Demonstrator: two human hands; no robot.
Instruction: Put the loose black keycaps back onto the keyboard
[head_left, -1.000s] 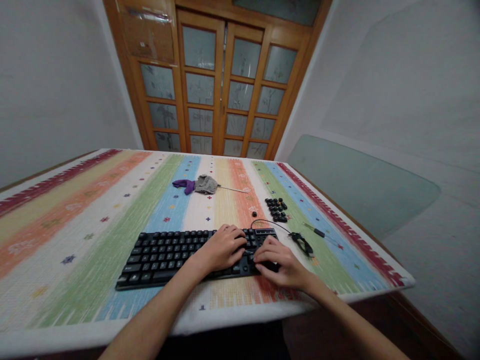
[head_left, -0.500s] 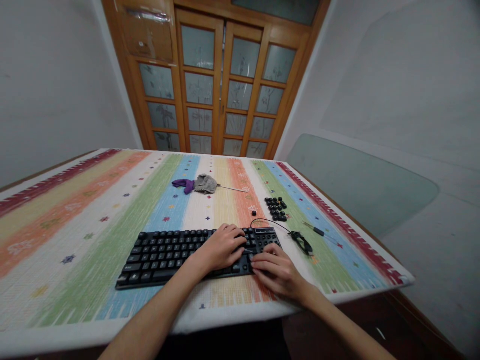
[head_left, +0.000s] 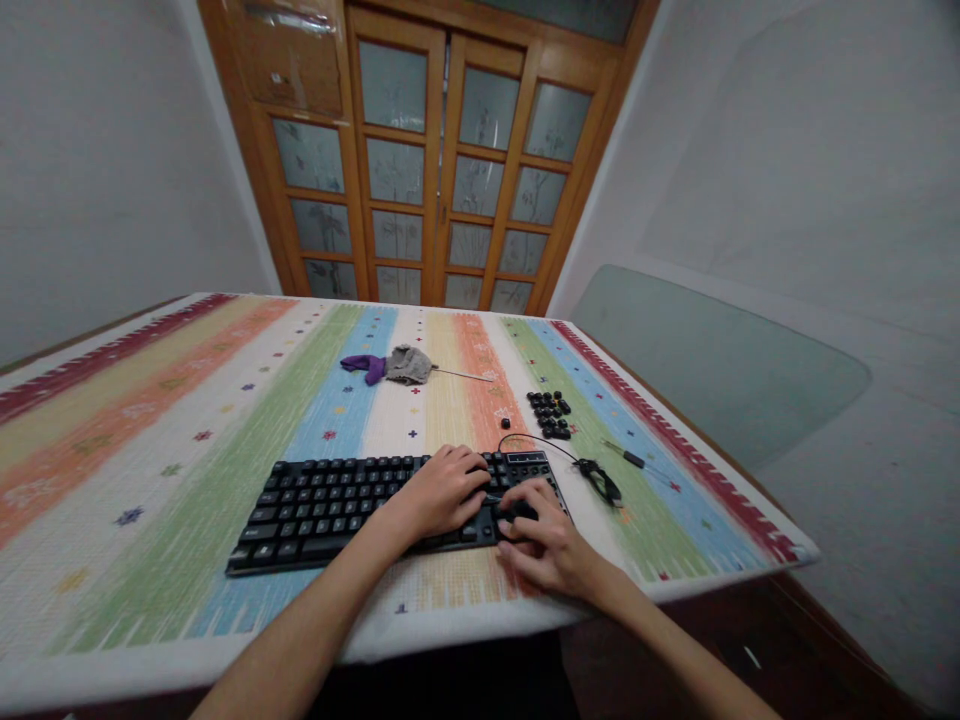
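Observation:
A black keyboard (head_left: 330, 510) lies near the table's front edge, with bare key positions at its right-hand number pad. My left hand (head_left: 450, 490) rests over the right part of the keys, fingers bent and spread; a thin pale glint shows by its fingertips, too small to name. My right hand (head_left: 551, 540) is at the keyboard's lower right, thumb and fingers apart around the keys there. Part of the number pad is hidden by this hand. Beyond the keyboard's right end sits a group of loose black keycaps (head_left: 551, 412), with a single keycap (head_left: 505, 423) apart from them.
A coiled black cable (head_left: 600, 482) lies right of the keyboard, beside a dark-handled tool (head_left: 634, 459) with a thin shaft. Farther back are a grey and purple cloth (head_left: 405, 366) and a thin metal rod (head_left: 465, 376). A striped cloth covers the table (head_left: 225, 450).
My right hand has moved slightly up and left over the keys, and its thumb and fingers have spread apart. The left hand stays in about the same place on the keyboard.

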